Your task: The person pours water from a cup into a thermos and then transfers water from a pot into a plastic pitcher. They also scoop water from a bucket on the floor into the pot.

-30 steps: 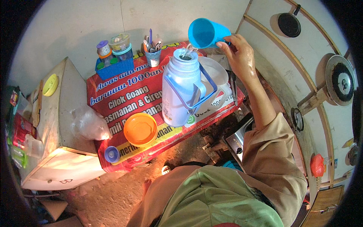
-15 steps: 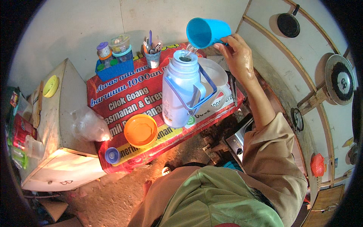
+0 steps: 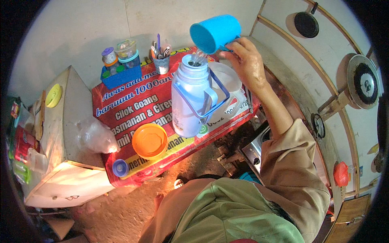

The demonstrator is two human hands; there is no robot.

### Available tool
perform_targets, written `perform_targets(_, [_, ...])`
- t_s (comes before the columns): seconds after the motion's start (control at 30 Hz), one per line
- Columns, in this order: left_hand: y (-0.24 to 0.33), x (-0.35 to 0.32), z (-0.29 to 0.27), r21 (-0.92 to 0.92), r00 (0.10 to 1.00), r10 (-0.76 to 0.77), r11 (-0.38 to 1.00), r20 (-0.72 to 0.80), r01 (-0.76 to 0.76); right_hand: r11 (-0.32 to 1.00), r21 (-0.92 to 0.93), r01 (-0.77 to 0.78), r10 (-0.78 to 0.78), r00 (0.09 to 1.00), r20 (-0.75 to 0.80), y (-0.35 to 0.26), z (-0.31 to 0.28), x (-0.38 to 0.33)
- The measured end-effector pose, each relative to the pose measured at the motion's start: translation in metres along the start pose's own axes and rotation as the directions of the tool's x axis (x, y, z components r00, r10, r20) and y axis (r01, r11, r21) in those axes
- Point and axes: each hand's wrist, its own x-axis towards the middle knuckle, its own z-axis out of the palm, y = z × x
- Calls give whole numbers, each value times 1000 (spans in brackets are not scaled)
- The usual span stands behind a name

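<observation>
My right hand (image 3: 248, 65) is closed around the handle of a blue plastic mug (image 3: 221, 33), tipped with its mouth to the lower left. Clear water (image 3: 199, 58) streams from its rim into the open neck of a pale blue thermos flask (image 3: 187, 107). The flask stands upright on the table, its darker blue carrying handle (image 3: 222, 106) hanging to the right. Behind it sits a white tub (image 3: 230, 77), partly hidden. My left hand cannot be made out; a small skin-toned patch beside my clothing is too unclear to name.
A red printed banner (image 3: 135, 99) covers the table. On it are an orange bowl (image 3: 150, 141), a small purple cup-like lid (image 3: 120, 167), a blue basket of jars (image 3: 121, 79) and a cup of utensils (image 3: 161, 65). A cabinet (image 3: 77, 174) stands left; pans (image 3: 363, 83) hang right.
The mug and my right hand have shifted slightly left, and the mug tilts further. Water still runs into the flask. The whole view has moved a little.
</observation>
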Motion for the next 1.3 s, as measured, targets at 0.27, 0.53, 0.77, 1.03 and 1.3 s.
perform_targets(0.27, [23,-1,-1,164,989,99,980,108,-116,967,-32,252,-251,968,32,-2,4,-20])
perform_targets(0.53, [37,10,13,187,971,112,971,211,-152,630,442,-639,674,732,97,86,-73,-77])
perform_targets(0.77, [54,11,35,229,946,97,958,309,-173,430,-404,-807,900,421,118,256,-182,-318])
perform_targets(1.03, [81,0,51,96,919,33,992,394,-77,423,-792,-442,899,316,303,278,-207,-506])
perform_targets(1.3, [96,-33,95,68,965,136,986,223,-154,322,-876,-358,944,47,328,278,-189,-543])
